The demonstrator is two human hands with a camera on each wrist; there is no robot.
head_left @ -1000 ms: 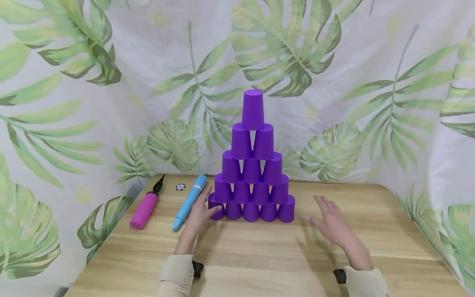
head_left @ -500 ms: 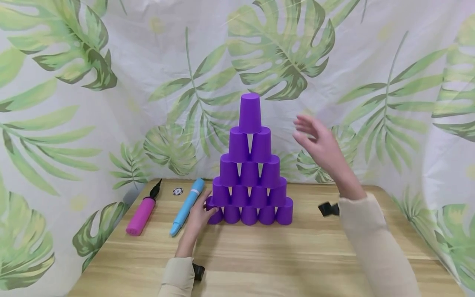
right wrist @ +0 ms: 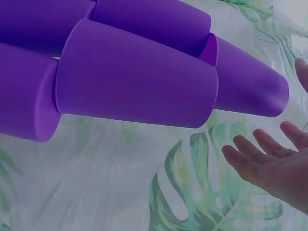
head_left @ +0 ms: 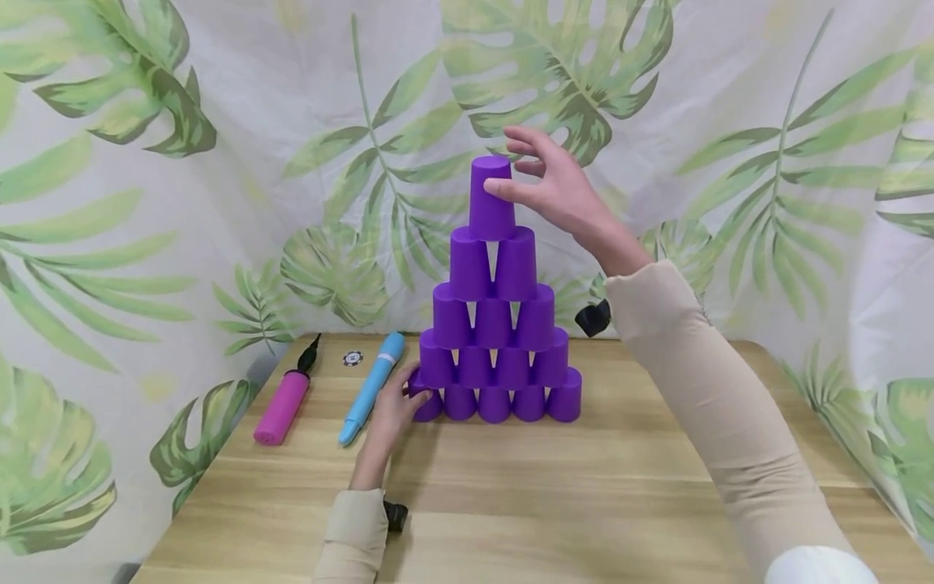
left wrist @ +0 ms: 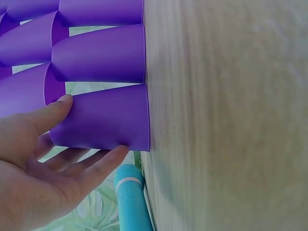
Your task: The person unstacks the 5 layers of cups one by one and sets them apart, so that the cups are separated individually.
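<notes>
Upside-down purple cups are stacked as a pyramid, with a single top cup at its peak. At the lower left corner, my left hand holds the bottom-row end cup. Its thumb presses near that cup's upper edge while the fingers lie along the outer side. My right hand is raised beside the top cup, its thumb overlapping the cup's front in the head view. The right wrist view shows those fingers spread and apart from the top cup.
Left of the pyramid on the wooden table lie a blue tube-shaped tool, a pink hand pump with a black nozzle, and a round black-and-white chip. A leaf-patterned cloth hangs behind the table.
My right hand has risen from low over the table's right side and moved left to the top cup. My left hand has closed in on the bottom left cup. The pyramid stands unchanged.
</notes>
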